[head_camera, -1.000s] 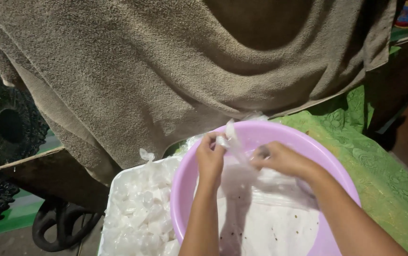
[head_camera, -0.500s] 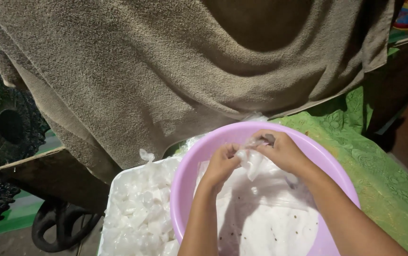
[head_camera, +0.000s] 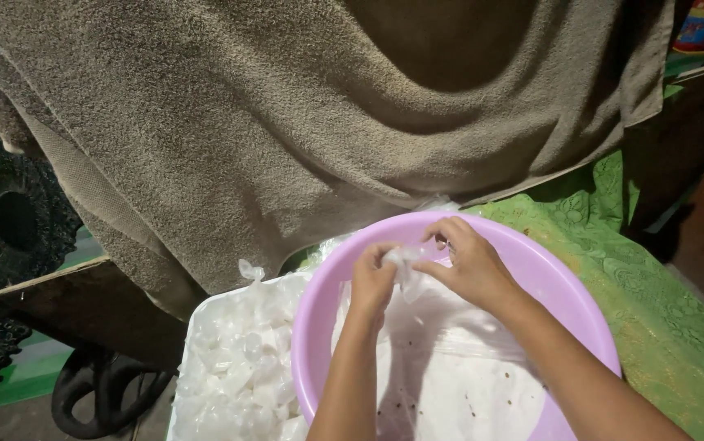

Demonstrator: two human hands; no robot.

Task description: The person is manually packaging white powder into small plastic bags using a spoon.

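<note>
Now, hand by hand, moving outward:

Left hand: your left hand [head_camera: 372,278] is curled narrow, its fingertips pinched on the crumpled neck of the bag [head_camera: 405,261], over the far part of the basin [head_camera: 319,327].

Right hand: your right hand [head_camera: 466,261] is just right of the left, fingers bent and closed on the same twisted bit of plastic; the two hands meet at it, nearly touching.

Bag: thin, clear plastic, bunched into a small knot-like tuft between your fingers. Below the tuft it spreads wide and lies down into the basin, toward you. Whether the neck is tied, you cannot tell.

Basin: round, lilac plastic, directly under both forearms. Inside it is pale white, with small dark specks scattered near the middle and near side; how much of that white is bag and how much is contents, you cannot tell.

Tray: a white tray [head_camera: 184,384] sits touching the basin's left side, heaped with small clear, whitish packets [head_camera: 237,367], one tied tuft sticking up at its far edge.

Cloth: a green patterned cloth [head_camera: 662,302] lies under the basin and runs off to the right.

Towel: a big brown towel [head_camera: 286,122] hangs across the far side, draped down behind the basin and tray.

Fan: a dark fan grille [head_camera: 8,220] with a green hub stands at the far left.
</note>
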